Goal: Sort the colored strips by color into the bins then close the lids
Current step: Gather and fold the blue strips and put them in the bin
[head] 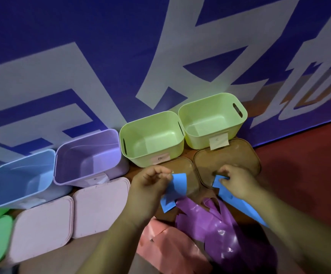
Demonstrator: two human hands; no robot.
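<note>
The blue bin (pixel 20 180) sits open at far left, seemingly awaiting its color. The left hand (pixel 148 188) pinches one blue strip (pixel 175 191); the right hand (pixel 237 182) pinches a second blue strip (pixel 237 206), both probably being separated from the purple pile (pixel 216 224).

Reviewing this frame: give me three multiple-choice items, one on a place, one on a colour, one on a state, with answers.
1. The purple bin stands:
A) between the blue bin and a light green bin
B) right of both green bins
C) on a pink lid

2. The left hand and right hand pinch strips coloured:
A) pink
B) blue
C) purple

3. The two light green bins are:
A) lidded
B) full of strips
C) open, no strips inside

Answers:
1 A, blue bin on its left, green on its right.
2 B, both hands pinch blue pieces.
3 C, both interiors show bare, and the brown lids lie in front.
</note>
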